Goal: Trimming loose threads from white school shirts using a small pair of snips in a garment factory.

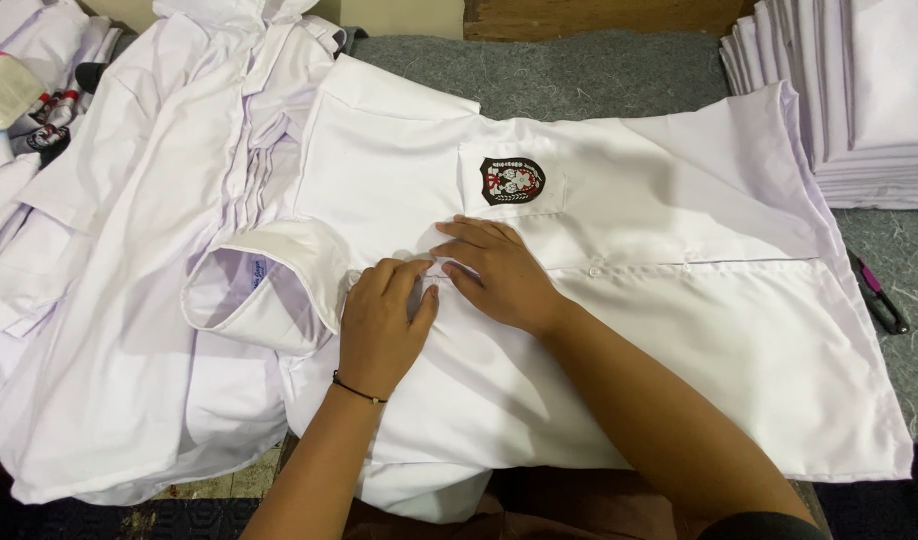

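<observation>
Two hands, left hand [382, 318] and right hand [497, 271], apparently pinching white shirt [619, 330] placket.

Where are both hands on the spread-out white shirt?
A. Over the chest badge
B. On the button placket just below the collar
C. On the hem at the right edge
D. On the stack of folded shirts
B: the left hand and right hand meet on the shirt at its placket beside the collar, below the badge.
</observation>
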